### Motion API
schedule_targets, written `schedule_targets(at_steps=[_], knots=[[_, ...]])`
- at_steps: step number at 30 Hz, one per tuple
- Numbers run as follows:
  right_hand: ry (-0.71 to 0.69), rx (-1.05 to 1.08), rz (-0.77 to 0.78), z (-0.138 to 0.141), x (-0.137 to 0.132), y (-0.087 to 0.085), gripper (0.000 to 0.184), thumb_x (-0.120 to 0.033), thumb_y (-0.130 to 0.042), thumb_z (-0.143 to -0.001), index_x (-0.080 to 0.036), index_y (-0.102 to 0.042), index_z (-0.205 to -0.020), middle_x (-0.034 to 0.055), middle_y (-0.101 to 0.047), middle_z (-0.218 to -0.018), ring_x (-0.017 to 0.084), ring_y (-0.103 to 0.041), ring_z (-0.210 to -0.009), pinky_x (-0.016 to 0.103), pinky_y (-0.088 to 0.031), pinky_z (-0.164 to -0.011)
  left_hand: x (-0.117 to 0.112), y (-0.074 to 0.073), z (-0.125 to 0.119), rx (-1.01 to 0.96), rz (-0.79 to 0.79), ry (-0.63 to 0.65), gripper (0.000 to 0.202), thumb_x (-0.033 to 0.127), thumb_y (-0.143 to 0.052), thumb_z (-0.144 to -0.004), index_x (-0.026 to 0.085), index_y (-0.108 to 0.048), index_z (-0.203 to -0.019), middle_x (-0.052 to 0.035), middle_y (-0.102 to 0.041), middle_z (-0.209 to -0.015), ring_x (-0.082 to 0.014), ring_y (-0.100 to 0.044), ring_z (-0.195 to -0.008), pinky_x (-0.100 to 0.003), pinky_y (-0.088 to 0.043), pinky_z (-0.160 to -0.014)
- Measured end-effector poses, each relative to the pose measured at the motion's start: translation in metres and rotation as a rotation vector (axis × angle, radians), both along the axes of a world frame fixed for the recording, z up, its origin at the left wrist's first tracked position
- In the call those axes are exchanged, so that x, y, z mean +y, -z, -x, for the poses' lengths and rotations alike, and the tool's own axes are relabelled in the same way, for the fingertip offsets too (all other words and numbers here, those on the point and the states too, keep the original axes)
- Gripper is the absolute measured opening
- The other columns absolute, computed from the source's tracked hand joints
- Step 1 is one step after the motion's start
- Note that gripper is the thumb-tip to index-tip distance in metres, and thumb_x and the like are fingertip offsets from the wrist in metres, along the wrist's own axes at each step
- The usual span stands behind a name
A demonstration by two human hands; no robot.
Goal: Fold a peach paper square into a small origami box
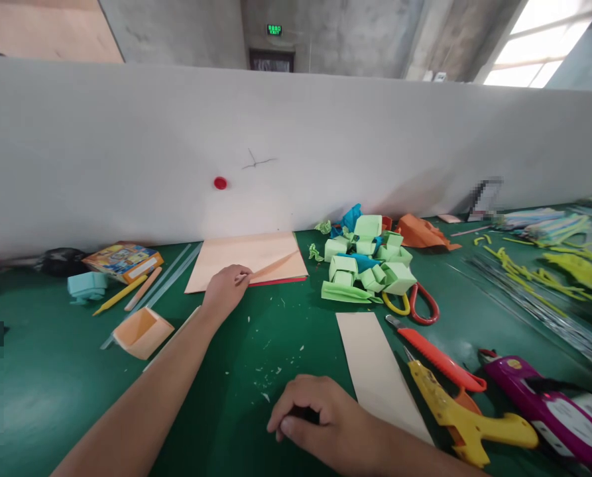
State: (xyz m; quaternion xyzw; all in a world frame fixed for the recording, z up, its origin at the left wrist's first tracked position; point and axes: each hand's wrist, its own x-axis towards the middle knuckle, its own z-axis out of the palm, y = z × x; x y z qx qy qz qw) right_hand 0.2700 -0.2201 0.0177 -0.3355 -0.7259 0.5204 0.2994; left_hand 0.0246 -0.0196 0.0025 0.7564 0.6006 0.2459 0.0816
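Note:
My left hand (226, 290) is closed at the front edge of a stack of peach paper (240, 255), pinching what looks like a lifted edge of the top sheet. A red sheet (286, 280) peeks out underneath. My right hand (320, 414) hovers low over the front of the table, its fingers loosely curled with a gap to the thumb and nothing visible in them. Beside it lies a long cream paper strip (375, 364), partly covered by the right wrist. Near my left forearm stands a rolled peach paper loop (144, 332).
Folded green paper pieces (370, 258), scissors (423, 305), a red utility knife (439, 358), a yellow glue gun (459, 404) and a purple device (539, 397) lie on the right. A patterned box (122, 260) and yellow pencil-like stick (120, 295) are on the left. A white partition (176, 146) rises behind.

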Motion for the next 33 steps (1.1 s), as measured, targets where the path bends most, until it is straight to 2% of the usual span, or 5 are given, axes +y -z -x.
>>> schedule_targets(at_steps=[11,18,22,26,33], knots=[[-0.002,-0.019,-0.012,0.000,-0.001,0.000,0.024,-0.013,-0.058,-0.090,-0.023,-0.078,-0.099,0.0004,-0.077,-0.089,0.015,-0.068,-0.088,0.027,-0.049,-0.084,0.004,0.001,0.003,-0.091,0.045,-0.008,0.035,0.038,-0.063,-0.100,0.019,-0.061,-0.129,-0.0102,-0.062,-0.131,-0.0236,-0.065,-0.109,-0.045,-0.057,-0.092],[0.013,0.011,-0.012,0.001,-0.001,-0.003,0.024,-0.010,-0.058,-0.087,-0.020,-0.078,-0.096,0.0013,-0.077,-0.085,0.015,-0.068,-0.086,0.025,-0.050,-0.081,-0.007,-0.002,-0.003,-0.087,-0.202,0.018,0.033,0.037,-0.062,-0.100,0.019,-0.062,-0.127,-0.0102,-0.063,-0.130,-0.0234,-0.065,-0.110,-0.045,-0.057,-0.093],[0.039,0.023,-0.039,0.001,-0.002,0.002,0.024,-0.010,-0.058,-0.087,-0.020,-0.078,-0.096,0.0010,-0.077,-0.085,0.014,-0.069,-0.084,0.024,-0.050,-0.079,-0.036,-0.010,-0.020,-0.081,-0.364,0.089,0.021,0.029,-0.046,-0.103,0.019,-0.065,-0.104,-0.0098,-0.069,-0.108,-0.0250,-0.063,-0.108,-0.042,-0.051,-0.097],[0.021,0.010,-0.141,0.000,-0.006,0.008,0.026,-0.010,-0.057,-0.085,-0.022,-0.077,-0.097,0.0006,-0.077,-0.085,0.015,-0.068,-0.085,0.024,-0.049,-0.081,-0.076,-0.015,-0.036,-0.070,-0.440,0.189,0.019,0.027,-0.045,-0.102,0.022,-0.063,-0.102,-0.0080,-0.073,-0.105,-0.0244,-0.066,-0.103,-0.041,-0.050,-0.094],[-0.008,0.037,-0.364,0.000,-0.008,0.008,0.023,-0.016,-0.054,-0.086,-0.022,-0.073,-0.096,0.0030,-0.079,-0.091,0.017,-0.068,-0.084,0.028,-0.051,-0.082,-0.158,-0.016,-0.018,-0.102,-0.475,0.243,0.017,0.018,-0.049,-0.097,0.027,-0.062,-0.104,-0.0021,-0.075,-0.095,-0.0207,-0.071,-0.088,-0.033,-0.056,-0.079]])
